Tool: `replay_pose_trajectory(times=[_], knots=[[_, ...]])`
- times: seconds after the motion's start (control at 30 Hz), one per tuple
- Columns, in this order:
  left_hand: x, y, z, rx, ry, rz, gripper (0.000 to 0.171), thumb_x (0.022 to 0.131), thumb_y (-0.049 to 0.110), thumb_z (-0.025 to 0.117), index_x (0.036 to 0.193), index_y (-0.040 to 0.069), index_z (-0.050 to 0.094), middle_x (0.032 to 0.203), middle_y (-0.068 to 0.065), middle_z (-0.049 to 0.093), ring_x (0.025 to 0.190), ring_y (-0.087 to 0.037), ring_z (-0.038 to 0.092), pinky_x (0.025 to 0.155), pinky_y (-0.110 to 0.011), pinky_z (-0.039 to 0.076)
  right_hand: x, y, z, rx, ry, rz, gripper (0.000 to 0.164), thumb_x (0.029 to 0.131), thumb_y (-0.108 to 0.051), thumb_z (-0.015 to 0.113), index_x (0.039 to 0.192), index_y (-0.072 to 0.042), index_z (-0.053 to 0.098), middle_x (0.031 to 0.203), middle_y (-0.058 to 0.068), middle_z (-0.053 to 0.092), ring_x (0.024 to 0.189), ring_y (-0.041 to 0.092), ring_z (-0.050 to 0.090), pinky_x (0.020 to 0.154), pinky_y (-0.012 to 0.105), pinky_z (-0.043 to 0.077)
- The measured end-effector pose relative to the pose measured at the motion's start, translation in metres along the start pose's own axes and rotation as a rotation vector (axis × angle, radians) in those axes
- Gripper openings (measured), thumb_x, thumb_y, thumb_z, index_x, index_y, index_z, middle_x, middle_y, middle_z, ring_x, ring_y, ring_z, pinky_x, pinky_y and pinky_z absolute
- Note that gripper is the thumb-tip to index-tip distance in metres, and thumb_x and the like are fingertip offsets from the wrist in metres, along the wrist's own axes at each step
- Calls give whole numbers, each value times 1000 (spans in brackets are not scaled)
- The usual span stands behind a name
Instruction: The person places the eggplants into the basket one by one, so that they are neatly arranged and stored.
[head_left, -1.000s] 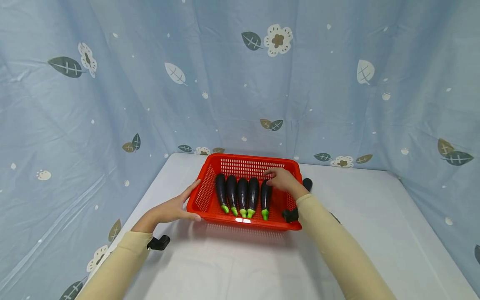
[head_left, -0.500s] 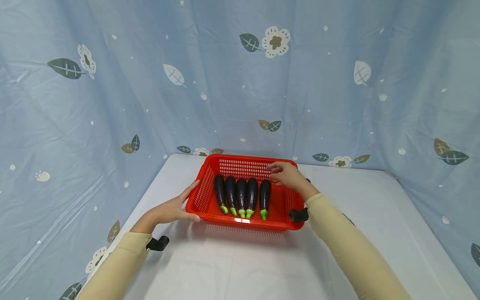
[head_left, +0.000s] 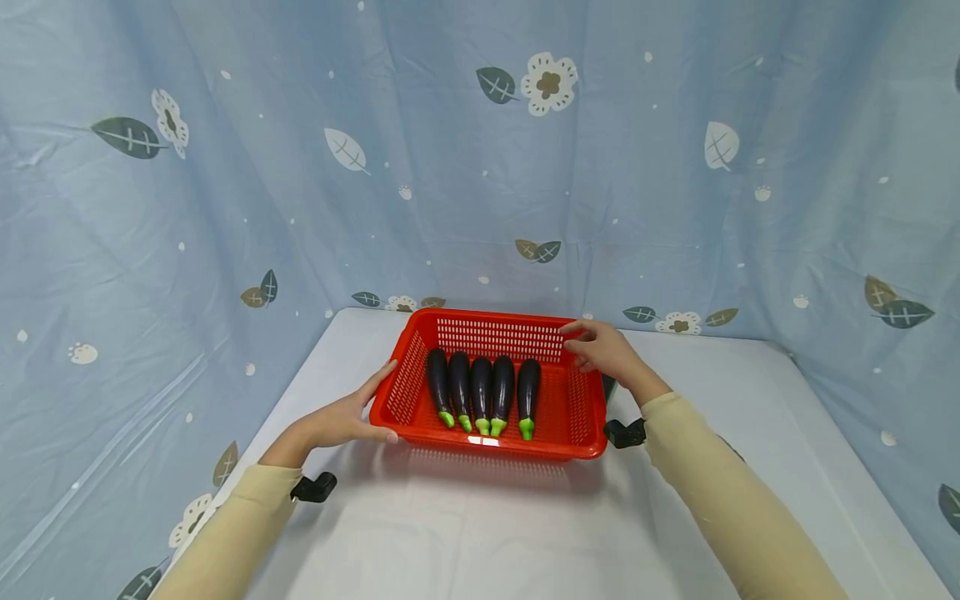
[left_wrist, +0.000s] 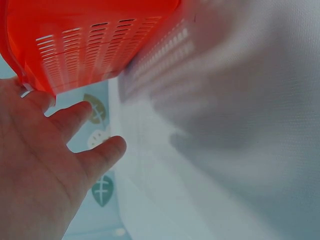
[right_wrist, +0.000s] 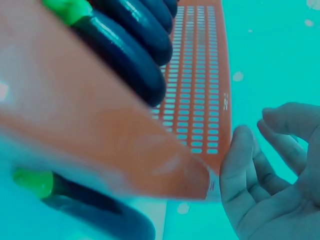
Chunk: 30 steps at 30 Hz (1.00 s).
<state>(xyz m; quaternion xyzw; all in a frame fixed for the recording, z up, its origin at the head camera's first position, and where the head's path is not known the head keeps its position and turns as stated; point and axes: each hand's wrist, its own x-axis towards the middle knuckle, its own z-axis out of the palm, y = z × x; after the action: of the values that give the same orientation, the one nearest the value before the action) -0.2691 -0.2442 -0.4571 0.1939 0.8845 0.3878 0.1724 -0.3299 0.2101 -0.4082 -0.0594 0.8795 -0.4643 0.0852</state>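
Observation:
A red plastic basket (head_left: 562, 417) with slotted walls holds several dark purple eggplants (head_left: 482, 387) lying side by side, green stem ends towards the front. My left hand (head_left: 337, 421) is at the basket's left end, fingers spread and straight along the rim. In the left wrist view, fingers of that left hand (left_wrist: 45, 145) reach beside the basket wall (left_wrist: 100, 50). My right hand (head_left: 609, 354) hovers at the back right corner of the basket, fingers bent loosely with nothing between them. Another eggplant (right_wrist: 95, 200) lies outside the basket's right end, mostly hidden by my right hand in the head view.
A white-covered table (head_left: 465, 533) bears the basket. Blue curtains (head_left: 420, 183) with leaf and flower prints hang behind it and at the sides. On each wrist sits a small black camera mount (head_left: 313, 487).
My right hand has moved right, from over the rightmost eggplant in the basket to the basket's right back corner. My left hand has stayed at the left end.

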Motion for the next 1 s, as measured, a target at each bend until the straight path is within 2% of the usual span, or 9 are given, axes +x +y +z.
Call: replay_pose_trajectory(times=[0.17, 0.43, 0.57, 0.73, 0.87, 1.0], knots=[[0, 1, 0, 4, -4, 3, 122, 79, 45, 85, 165, 31, -1, 171, -9, 2, 152, -43, 16, 113, -72, 23, -5, 8, -7, -15, 62, 0, 39, 105, -21, 56, 139, -4, 59, 114, 21, 63, 79, 24, 63, 75, 34, 60], [-1, 2, -1, 4, -7, -11, 122, 79, 46, 85, 165, 30, 0, 171, -11, 2, 151, -45, 16, 112, -72, 24, -10, 27, -16, 9, 142, 15, 40, 106, -26, 52, 139, -5, 59, 108, 20, 65, 76, 21, 61, 70, 33, 59], [0, 2, 0, 2, -9, -22, 122, 79, 47, 85, 165, 32, 0, 171, -9, 2, 152, -43, 16, 113, -72, 25, -11, 42, -18, 14, 189, 46, 42, 106, -28, 51, 140, -5, 58, 115, 25, 64, 82, 28, 63, 68, 28, 58], [0, 2, 0, -3, -8, -21, 121, 79, 47, 84, 164, 34, 0, 171, -8, 3, 152, -43, 16, 112, -72, 26, -13, 62, -21, 19, 237, 111, 45, 106, -30, 51, 143, -5, 55, 125, 27, 61, 99, 40, 65, 75, 33, 61], [0, 2, 0, -6, -8, -16, 121, 80, 47, 84, 164, 33, -1, 171, -8, 3, 151, -43, 17, 112, -72, 26, -13, 79, -23, 19, 255, 156, 46, 105, -29, 52, 144, -4, 53, 130, 27, 61, 103, 40, 66, 75, 33, 62], [0, 2, 0, -7, -9, -20, 121, 79, 48, 84, 164, 33, -1, 171, -9, 4, 151, -44, 17, 112, -72, 26, -13, 93, -23, 48, 228, 185, 48, 105, -27, 55, 146, -2, 50, 134, 28, 58, 103, 38, 64, 75, 34, 62]])
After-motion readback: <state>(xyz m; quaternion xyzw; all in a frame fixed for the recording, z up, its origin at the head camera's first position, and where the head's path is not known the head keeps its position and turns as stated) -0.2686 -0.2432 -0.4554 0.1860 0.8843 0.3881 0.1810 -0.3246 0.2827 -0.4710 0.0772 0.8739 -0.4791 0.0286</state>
